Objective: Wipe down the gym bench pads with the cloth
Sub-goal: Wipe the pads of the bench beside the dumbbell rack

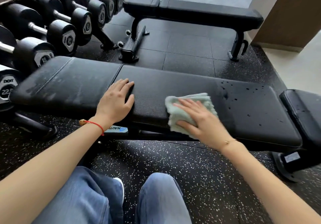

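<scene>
The folded pale green cloth [189, 110] lies on the long black pad [173, 91] of the near bench, close to its front edge, and it sits directly under my right hand [199, 119]. My fingers are spread and nearly straight across the top of it, pressing it flat to the pad, with my thumb along the cloth's near side; cloth shows past my fingertips and at the lower left corner, where it overhangs the pad's edge. My right forearm comes in from the lower right. My left hand [116, 100] rests flat and relaxed on the same pad near the seam with the shorter pad [66, 83], holding nothing, fingers pointing away from me. To the right of the cloth the pad carries dark droplets [243, 91]. A second bench [191, 11] stands beyond, and dumbbells [60, 32] fill a rack at upper left.
</scene>
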`<state>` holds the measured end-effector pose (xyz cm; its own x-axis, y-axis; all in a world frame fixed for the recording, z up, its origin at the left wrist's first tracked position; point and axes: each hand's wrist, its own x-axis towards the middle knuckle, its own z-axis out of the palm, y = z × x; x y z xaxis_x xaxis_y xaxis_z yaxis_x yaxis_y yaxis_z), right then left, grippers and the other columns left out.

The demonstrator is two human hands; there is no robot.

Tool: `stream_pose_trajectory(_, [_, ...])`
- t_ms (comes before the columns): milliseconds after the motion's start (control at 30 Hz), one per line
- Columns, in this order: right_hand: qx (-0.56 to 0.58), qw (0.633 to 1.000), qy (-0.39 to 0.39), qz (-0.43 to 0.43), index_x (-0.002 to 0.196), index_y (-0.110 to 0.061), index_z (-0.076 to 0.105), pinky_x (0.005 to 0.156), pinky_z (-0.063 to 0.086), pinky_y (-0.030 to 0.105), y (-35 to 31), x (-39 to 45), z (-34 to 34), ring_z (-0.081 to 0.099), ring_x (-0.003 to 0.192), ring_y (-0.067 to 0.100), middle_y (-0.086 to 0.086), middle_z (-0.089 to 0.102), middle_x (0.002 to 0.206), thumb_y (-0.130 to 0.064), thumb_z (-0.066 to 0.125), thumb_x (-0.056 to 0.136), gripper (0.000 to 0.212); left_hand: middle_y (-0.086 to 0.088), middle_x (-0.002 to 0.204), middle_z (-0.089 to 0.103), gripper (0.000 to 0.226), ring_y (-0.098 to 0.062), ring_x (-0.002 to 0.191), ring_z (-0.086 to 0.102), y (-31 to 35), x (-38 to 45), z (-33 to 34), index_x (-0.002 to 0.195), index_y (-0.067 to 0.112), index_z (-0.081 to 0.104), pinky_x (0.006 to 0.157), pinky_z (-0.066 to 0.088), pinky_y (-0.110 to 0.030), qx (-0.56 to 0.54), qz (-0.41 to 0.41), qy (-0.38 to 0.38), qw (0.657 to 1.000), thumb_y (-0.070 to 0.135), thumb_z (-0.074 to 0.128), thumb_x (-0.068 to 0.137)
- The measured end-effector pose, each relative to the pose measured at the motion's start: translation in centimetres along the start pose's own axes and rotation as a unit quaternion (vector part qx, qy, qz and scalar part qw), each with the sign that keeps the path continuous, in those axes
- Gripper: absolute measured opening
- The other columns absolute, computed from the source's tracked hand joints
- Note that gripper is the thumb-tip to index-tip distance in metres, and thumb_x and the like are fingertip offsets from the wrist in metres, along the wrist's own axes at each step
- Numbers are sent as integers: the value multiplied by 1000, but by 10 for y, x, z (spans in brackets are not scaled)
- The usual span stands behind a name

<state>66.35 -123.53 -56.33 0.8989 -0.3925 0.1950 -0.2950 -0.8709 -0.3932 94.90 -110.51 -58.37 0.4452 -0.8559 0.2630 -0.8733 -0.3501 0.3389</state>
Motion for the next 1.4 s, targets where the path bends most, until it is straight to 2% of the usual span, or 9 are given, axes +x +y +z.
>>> stream_pose_trajectory(233, [-105, 972, 35, 206, 151, -13, 29, 121, 8, 38, 70, 91, -16, 20, 147, 27, 8, 26, 160, -48, 45, 99, 65, -7, 152, 40, 60, -23, 144, 30, 7, -1, 0, 144, 16, 46, 121, 18, -35, -1, -10, 14, 1000, 39, 35, 89])
stream_pose_trajectory(367, [-80, 991, -16, 104, 152, -21, 27, 121, -1, 39, 24, 110, 10, 15, 149, 22, 2, 21, 161, -56, 39, 98, 66, -3, 152, 41, 55, -20, 144, 29, 2, -1, -1, 144, 20, 46, 121, 20, -36, -6, -11, 13, 1000, 39, 41, 92])
stream_pose_trajectory(500, [-17, 999, -26, 11, 152, -27, 25, 122, -2, 33, -1, 33, 4, 10, 147, 9, -9, 20, 159, -69, 26, 89, 77, -5, 153, 40, 56, -21, 145, 29, 1, -1, -1, 144, 18, 45, 121, 18, -34, -1, -6, 3, 1000, 38, 40, 92])
stream_pose_trajectory(700, [-70, 978, -5, 195, 152, -15, 26, 121, 4, 37, 85, 52, -34, 16, 149, 24, 6, 22, 161, -58, 42, 95, 74, -5, 152, 42, 60, -21, 144, 30, 6, -2, -1, 143, 19, 46, 121, 20, -36, 1, -20, 11, 1000, 41, 36, 88])
stream_pose_trajectory(833, [-49, 988, -12, 144, 152, -18, 27, 121, -1, 39, 57, 75, -12, 14, 150, 23, 6, 20, 161, -46, 45, 99, 63, -4, 152, 42, 60, -21, 144, 30, 8, -2, -3, 143, 19, 47, 120, 21, -36, -1, -21, 7, 1000, 42, 36, 88])
stream_pose_trajectory(1000, [23, 999, -27, 24, 150, -32, 28, 122, 0, 34, -4, -4, -7, 11, 149, 10, -10, 24, 159, -63, 35, 92, 67, -11, 146, 48, 59, -26, 139, 38, 12, -1, -5, 138, 12, 52, 117, 25, -36, 22, -2, 14, 1000, 37, 38, 87])
stream_pose_trajectory(1133, [-13, 995, 18, 102, 151, -26, 31, 121, 0, 25, 33, -40, -26, 15, 148, 9, -9, 26, 158, -69, 33, 89, 75, -13, 131, 60, 52, -29, 125, 51, 23, -1, -6, 126, 7, 61, 110, 34, -37, 50, 28, 36, 998, 31, 42, 84])
stream_pose_trajectory(1267, [-80, 972, 21, 221, 152, -16, 28, 122, 5, 36, 87, 13, -41, 18, 149, 23, 5, 24, 160, -56, 41, 96, 70, -14, 140, 53, 55, -30, 133, 44, 53, 2, 2, 132, 8, 56, 117, 26, -39, 27, 49, 9, 998, 33, 40, 85])
stream_pose_trajectory(1400, [-71, 980, 6, 184, 153, -19, 25, 122, 1, 38, 68, 47, -22, 13, 150, 22, 3, 21, 161, -46, 41, 100, 61, -12, 148, 45, 61, -28, 141, 35, 88, 7, 18, 141, 12, 48, 121, 19, -40, 17, 71, -24, 997, 36, 36, 87])
